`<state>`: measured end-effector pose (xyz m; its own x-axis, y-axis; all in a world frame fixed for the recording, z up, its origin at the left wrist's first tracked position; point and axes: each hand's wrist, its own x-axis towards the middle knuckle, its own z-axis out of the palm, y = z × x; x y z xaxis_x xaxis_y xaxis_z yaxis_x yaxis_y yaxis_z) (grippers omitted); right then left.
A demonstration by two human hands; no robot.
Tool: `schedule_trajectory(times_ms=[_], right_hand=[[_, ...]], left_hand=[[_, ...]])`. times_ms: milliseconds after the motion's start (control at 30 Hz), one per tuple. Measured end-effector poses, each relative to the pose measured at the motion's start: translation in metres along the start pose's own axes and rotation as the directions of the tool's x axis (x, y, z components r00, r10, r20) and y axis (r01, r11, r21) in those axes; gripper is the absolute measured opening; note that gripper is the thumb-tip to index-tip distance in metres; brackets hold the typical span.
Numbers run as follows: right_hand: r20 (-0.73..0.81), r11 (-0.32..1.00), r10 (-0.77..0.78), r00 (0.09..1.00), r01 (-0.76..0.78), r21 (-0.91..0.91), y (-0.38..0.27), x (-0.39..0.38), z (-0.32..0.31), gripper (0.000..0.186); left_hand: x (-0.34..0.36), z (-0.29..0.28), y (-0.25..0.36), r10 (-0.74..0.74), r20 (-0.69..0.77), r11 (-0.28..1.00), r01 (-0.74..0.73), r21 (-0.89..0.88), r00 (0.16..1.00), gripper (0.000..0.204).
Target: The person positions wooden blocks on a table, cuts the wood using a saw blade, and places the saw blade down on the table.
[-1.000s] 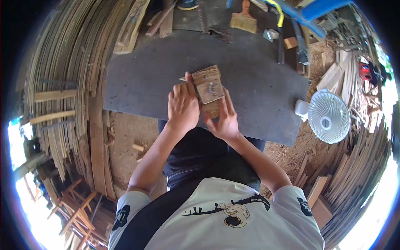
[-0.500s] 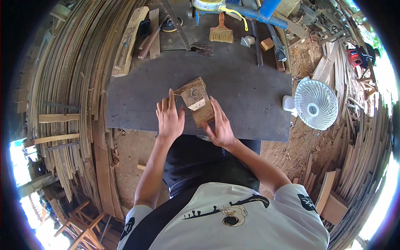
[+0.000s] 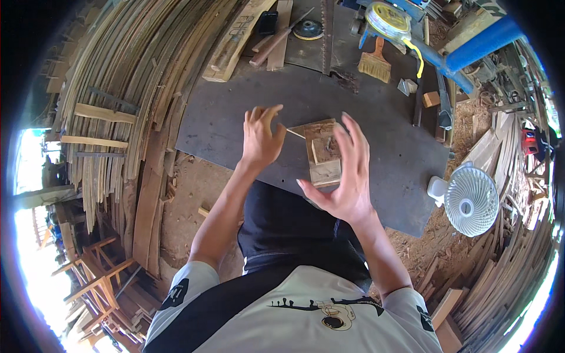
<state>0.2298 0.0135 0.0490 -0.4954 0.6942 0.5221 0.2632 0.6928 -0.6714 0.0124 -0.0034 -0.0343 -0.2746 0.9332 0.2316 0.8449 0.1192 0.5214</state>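
A small wooden block point(image 3: 325, 150) lies on a larger piece of brown board point(image 3: 325, 173) near the front edge of the dark table. A thin pale sliver point(image 3: 296, 132) sticks out from the board's left side. To the left of it, my left hand point(image 3: 262, 136) hovers with fingers curved and apart, holding nothing. My right hand point(image 3: 348, 176) is spread wide over the board's right edge, thumb and fingers apart. It covers part of the wood, and whether it touches cannot be made out.
On the dark tabletop point(image 3: 235, 112) farther back are a brush point(image 3: 375, 63), a saw blade point(image 3: 327, 38), a grinding disc point(image 3: 308, 29) and planks point(image 3: 241, 41). A tape measure point(image 3: 388, 20) sits on a blue frame. A white fan point(image 3: 471, 201) stands right; stacked timber point(image 3: 112, 170) lines the left.
Both hands have lifted away from the wood and opened wider. My right hand has let go of the board. The whole view has turned, shifting the table's things to the right.
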Motion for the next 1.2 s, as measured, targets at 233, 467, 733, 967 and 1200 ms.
schedule_trajectory(times_ms=[233,467,733,967,1200], right_hand=[[0.072,0.989,0.128,0.989,-0.122,-0.085,0.010,0.004,0.014,0.063],[-0.013,0.951,0.236,0.972,-0.234,-0.205,0.008,0.020,-0.001,0.048],[0.017,0.975,0.180,0.984,-0.176,-0.136,0.015,0.031,-0.023,0.044],[-0.461,0.649,0.020,0.887,-0.362,-0.669,0.158,0.045,-0.105,0.025],[-0.462,0.147,0.522,0.717,-0.609,-0.779,0.272,0.058,-0.135,0.039]], left_hand=[[0.084,-0.006,-0.012,0.114,-0.204,0.993,-0.109,0.035,0.972,0.032],[0.043,0.006,0.034,0.005,-0.074,0.911,-0.035,-0.411,0.997,0.021],[-0.029,0.024,0.050,-0.068,-0.104,0.836,0.000,-0.548,0.992,0.022],[-0.064,0.023,0.042,0.008,-0.160,0.932,-0.065,-0.356,0.987,0.023],[-0.076,0.013,0.048,0.055,-0.118,0.933,-0.093,-0.348,0.992,0.022]])
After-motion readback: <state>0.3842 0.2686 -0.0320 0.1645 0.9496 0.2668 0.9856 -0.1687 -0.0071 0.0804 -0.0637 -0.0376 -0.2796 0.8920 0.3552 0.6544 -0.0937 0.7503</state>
